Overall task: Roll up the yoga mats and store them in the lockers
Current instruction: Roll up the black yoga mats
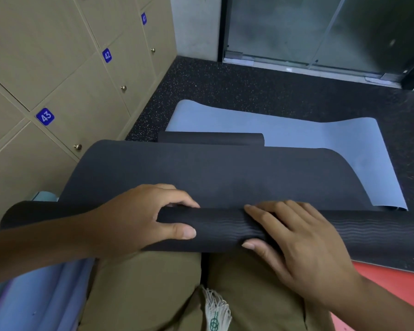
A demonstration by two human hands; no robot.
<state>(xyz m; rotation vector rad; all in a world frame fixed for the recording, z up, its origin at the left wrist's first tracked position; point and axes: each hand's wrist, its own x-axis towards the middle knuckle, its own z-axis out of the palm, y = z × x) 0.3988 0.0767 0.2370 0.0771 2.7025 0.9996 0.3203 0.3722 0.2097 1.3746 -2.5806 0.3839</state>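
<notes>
A black yoga mat lies in front of my knees, its near end wound into a tight roll across my lap. My left hand grips the roll left of centre, fingers over the top and thumb on the near side. My right hand grips it right of centre the same way. Beyond lies a flat light blue mat with a short black rolled end on it. Beige lockers numbered 41, 42 and 43 stand shut on the left.
Rolled blue and purple mats lie by my left leg. A red mat shows at the lower right. Dark speckled floor stretches to a glass door at the back.
</notes>
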